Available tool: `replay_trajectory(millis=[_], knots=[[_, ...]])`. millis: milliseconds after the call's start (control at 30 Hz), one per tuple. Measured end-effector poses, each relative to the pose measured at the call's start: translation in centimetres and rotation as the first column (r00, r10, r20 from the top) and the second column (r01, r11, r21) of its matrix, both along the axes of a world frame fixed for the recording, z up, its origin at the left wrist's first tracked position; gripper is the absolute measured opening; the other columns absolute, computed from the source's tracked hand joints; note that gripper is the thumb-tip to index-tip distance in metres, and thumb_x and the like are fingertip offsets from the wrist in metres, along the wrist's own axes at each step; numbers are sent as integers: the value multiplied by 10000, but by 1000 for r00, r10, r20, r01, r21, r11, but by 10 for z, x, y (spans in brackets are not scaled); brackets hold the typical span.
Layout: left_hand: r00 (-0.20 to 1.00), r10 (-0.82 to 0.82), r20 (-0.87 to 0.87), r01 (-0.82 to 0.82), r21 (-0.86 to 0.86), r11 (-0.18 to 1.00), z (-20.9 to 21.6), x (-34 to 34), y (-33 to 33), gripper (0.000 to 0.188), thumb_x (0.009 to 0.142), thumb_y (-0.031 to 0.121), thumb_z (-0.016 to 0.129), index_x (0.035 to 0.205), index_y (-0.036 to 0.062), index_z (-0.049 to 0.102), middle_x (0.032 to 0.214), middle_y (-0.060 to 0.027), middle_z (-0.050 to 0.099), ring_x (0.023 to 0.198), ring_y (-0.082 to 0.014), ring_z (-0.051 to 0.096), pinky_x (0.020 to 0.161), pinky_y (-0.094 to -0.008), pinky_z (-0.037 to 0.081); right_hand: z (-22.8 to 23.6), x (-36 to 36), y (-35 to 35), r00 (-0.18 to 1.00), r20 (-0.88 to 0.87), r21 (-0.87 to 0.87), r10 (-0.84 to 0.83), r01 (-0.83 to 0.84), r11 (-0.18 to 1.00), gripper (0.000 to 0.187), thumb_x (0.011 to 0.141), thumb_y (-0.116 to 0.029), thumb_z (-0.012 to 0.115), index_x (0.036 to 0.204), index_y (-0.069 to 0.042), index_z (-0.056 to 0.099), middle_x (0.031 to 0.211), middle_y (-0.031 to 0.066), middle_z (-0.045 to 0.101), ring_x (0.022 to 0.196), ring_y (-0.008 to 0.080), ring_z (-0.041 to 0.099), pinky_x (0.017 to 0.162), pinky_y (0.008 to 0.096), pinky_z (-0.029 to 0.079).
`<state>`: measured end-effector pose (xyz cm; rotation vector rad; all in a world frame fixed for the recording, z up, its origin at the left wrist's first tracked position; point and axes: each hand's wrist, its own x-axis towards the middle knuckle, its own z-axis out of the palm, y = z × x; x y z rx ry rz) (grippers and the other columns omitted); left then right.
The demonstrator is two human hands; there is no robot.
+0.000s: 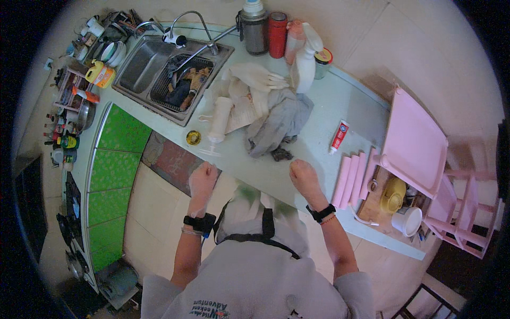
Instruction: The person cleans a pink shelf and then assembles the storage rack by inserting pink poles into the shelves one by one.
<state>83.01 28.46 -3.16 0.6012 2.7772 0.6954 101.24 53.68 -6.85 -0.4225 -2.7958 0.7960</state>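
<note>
My left hand (pixel 203 182) is closed in a fist at the front edge of the counter, with nothing visible in it. My right hand (pixel 304 179), also a fist, is farther right at the same edge. Nearest the left one lie a white bottle-like cylinder (pixel 222 112) and a small round yellow-rimmed lid (pixel 193 137). Between and beyond the hands, a crumpled grey cloth (pixel 280 118) rests beside a pale rubber glove (pixel 259 78) and a beige cloth (pixel 241 109). A small dark clump (pixel 281 154) sits at the grey cloth's near end.
At the left back is a steel sink (pixel 139 66) with a black drain basket (pixel 210 63) holding rags. A white spray bottle (pixel 305 64) and a red canister (pixel 277 35) stand at the wall. Rightward lie a red-and-white tube (pixel 338 136), pink rolls (pixel 345 179) and a pink tray (pixel 417 141).
</note>
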Motion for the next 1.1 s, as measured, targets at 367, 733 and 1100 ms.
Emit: replay_trajectory(millis=[367, 733, 1100], knots=[[983, -126, 135, 112, 108, 988, -15, -155, -29, 306, 818, 213, 528, 654, -10, 397, 539, -156, 331, 490, -204, 300, 470, -363, 317, 1, -133, -61, 995, -40, 34, 96, -95, 995, 142, 716, -53, 553, 852, -50, 511, 823, 118, 544, 808, 328, 542, 700, 411, 452], [935, -223, 276, 175, 186, 967, -20, -200, -23, 290, 822, 225, 531, 683, -13, 440, 576, -189, 427, 511, -342, 388, 492, -394, 343, 33, -192, -86, 988, 103, 201, 114, -133, 971, 452, 743, -87, 596, 1182, -108, 489, 1273, 144, 418, 1128, 328, 425, 969, 397, 341], [983, 94, 156, -95, -4, 996, -3, -185, -99, 355, 833, 290, 515, 652, 0, 417, 573, -184, 420, 536, -354, 405, 524, -410, 345, -12, -135, -75, 988, -4, -174, -156, 153, 973, 106, 785, -60, 567, 886, -65, 598, 875, 110, 606, 796, 303, 571, 696, 379, 462]])
